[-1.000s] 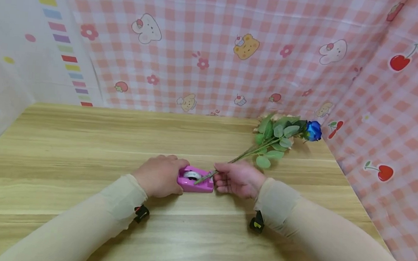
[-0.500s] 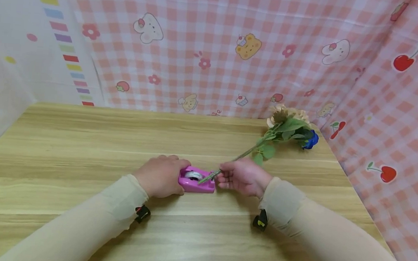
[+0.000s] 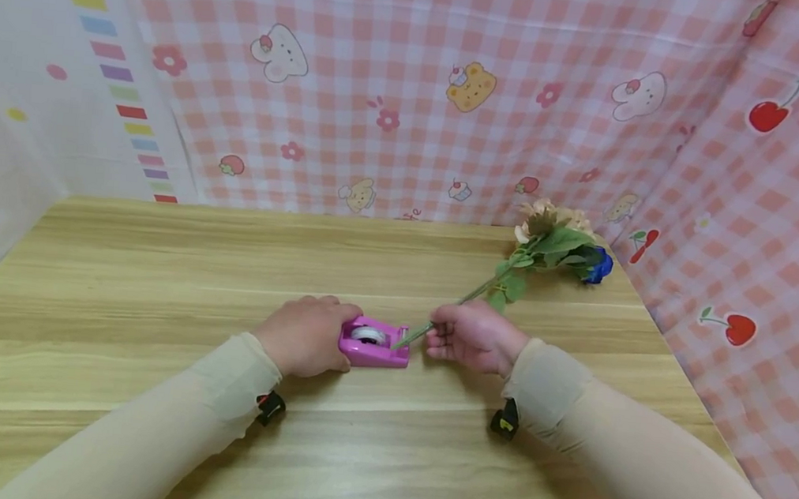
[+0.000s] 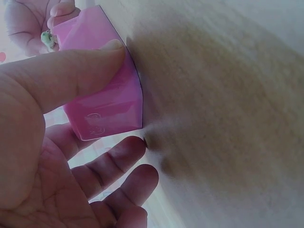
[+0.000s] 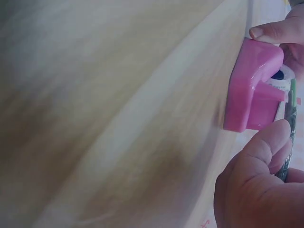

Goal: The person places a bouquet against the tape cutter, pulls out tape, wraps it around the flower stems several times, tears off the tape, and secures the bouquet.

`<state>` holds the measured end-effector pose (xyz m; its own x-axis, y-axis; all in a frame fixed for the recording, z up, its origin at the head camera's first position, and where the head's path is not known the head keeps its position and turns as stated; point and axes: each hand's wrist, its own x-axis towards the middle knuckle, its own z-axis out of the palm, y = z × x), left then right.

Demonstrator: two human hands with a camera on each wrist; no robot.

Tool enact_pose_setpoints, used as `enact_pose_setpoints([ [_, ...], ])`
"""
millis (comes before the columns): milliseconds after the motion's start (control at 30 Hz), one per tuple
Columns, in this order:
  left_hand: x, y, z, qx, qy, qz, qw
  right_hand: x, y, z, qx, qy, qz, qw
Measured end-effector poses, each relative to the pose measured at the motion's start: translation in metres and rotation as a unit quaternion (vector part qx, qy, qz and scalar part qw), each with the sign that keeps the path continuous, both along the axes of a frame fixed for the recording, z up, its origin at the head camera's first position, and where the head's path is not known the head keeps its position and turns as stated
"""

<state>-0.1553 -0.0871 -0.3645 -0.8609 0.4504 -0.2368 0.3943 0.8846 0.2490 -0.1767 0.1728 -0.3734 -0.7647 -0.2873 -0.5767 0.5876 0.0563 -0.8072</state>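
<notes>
A pink tape dispenser [image 3: 374, 357] with a white tape roll [image 3: 367, 333] rests on the wooden table. My left hand [image 3: 306, 335] grips its left end; in the left wrist view the thumb presses along one pink side [image 4: 111, 111]. To the right of the dispenser, my right hand [image 3: 479, 337] pinches the green stems [image 3: 479, 290] of a small bunch of artificial flowers. The stem ends overlap the dispenser's right end, beside the tape roll in the right wrist view. A blue rose [image 3: 598, 268] and cream flowers [image 3: 573, 219] lean away toward the back right corner.
A pink checked cloth [image 3: 416, 61] hangs behind the table [image 3: 155, 276], and a similar cloth [image 3: 791, 260] with cherries stands along the right side. A white sheet [image 3: 15, 73] covers the left. Dark wrist cameras [image 3: 505, 420] sit under both wrists.
The flower bunch has rotated: cream flowers now show on top and the blue rose sits lower. My right hand has drifted slightly right with the stems. My left hand keeps its place.
</notes>
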Motion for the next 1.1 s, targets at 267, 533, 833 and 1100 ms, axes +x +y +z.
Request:
enact_pose_setpoints([
  [267, 0.0, 0.0, 0.0, 0.003, -0.003, 0.001, 1.0, -0.003, 0.007, -0.002, 0.009, 0.005, -0.002, 1.0],
  [533, -0.001, 0.0, 0.0, -0.001, -0.004, 0.0, 1.0, -0.005, 0.011, -0.003, 0.024, 0.003, -0.004, 1.0],
  [833, -0.001, 0.0, -0.001, -0.003, -0.005, -0.002, 1.0, -0.007, 0.013, -0.004, 0.038, 0.005, 0.001, 0.999],
  [1100, -0.002, 0.0, -0.001, -0.003, -0.004, -0.001, 1.0, -0.009, 0.014, -0.004, 0.057, 0.003, -0.003, 0.998],
])
